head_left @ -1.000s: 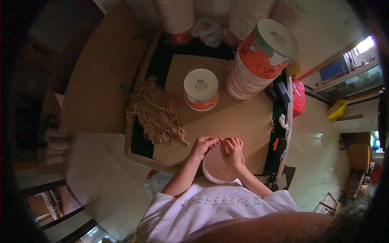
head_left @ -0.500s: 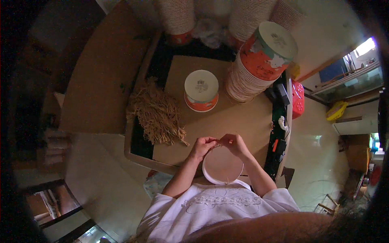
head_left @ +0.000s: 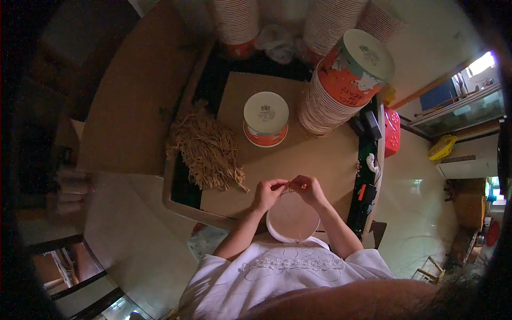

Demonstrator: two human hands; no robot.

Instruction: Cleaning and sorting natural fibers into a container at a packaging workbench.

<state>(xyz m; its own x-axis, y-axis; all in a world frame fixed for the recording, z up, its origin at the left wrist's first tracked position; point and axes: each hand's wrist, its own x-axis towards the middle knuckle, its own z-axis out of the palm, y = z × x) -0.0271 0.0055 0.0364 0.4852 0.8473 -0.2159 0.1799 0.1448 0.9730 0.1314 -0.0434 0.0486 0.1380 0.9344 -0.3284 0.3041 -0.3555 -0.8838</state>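
Note:
A round white paper bucket (head_left: 293, 217) rests against my white shirt at the table's near edge, its pale inside or base facing up. At its far rim my left hand (head_left: 268, 193) and my right hand (head_left: 308, 189) meet, fingers closed in a pinch. Between the fingertips shows a thin brown strand of twine, partly hidden by them. Another short strand sticks up at the rim nearest me. Left of my hands lies a tangled heap of brown twine (head_left: 208, 149). Farther off, an orange-and-white paper bucket (head_left: 265, 114) stands upside down.
A tall stack of nested orange buckets (head_left: 349, 74) leans at the right, with more stacks (head_left: 234, 24) behind. Cardboard (head_left: 298, 160) covers the tabletop. Along the right edge lie a black-and-orange tool (head_left: 366, 192) and a white cord (head_left: 372, 162); a red basket (head_left: 392, 132) is beyond.
My right hand's fingers have shifted slightly at the bucket's far rim, and the strand between the fingertips shows more plainly. The bucket stays in place.

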